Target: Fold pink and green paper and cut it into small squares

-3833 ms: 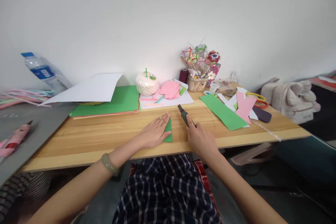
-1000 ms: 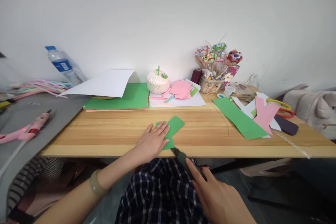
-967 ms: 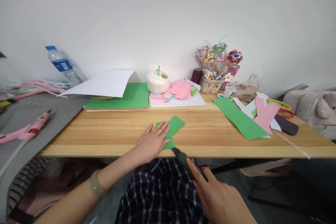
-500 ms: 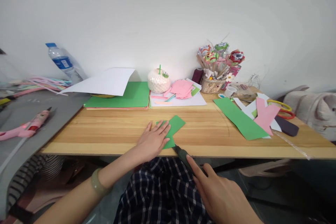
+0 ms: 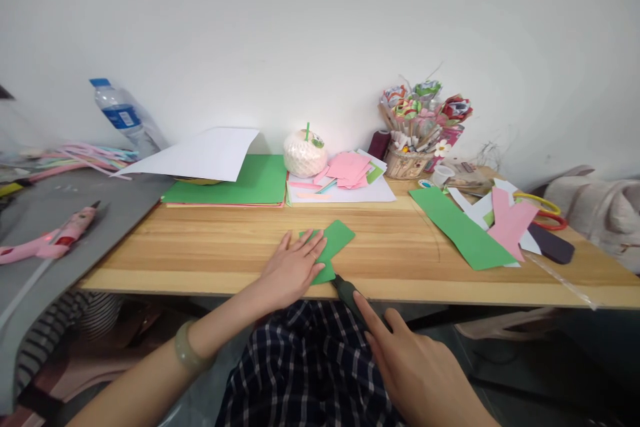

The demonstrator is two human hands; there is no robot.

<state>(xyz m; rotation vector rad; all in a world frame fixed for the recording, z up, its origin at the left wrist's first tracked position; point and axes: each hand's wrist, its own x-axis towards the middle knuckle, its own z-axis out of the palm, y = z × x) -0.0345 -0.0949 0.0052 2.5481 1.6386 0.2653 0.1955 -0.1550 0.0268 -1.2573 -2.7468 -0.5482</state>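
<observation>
My left hand (image 5: 291, 271) lies flat on a piece of green paper (image 5: 339, 236), fingers spread, pressing it to the wooden table near the front edge. The paper's rounded upper corner sticks out past my fingers, and a lower corner points toward me. In my right hand (image 5: 420, 357) is a dark green tool (image 5: 348, 293) with a narrow dark tip, my index finger stretched along its handle. Its tip meets the lower right corner of the green paper. My palm hides the tool's back end, so its exact kind is unclear.
Behind the paper stand a stack of green sheets (image 5: 265, 180), a white netted coconut (image 5: 305, 155) and pink paper pieces (image 5: 350, 168). At right lie a green strip (image 5: 463, 230) and scissors with yellow and red handles (image 5: 553, 221). A pink glue gun (image 5: 75, 227) rests at left.
The view has shifted very slightly. Both hands, the green paper and the dark tool keep nearly the same positions, with the tool still at the paper's lower corner.
</observation>
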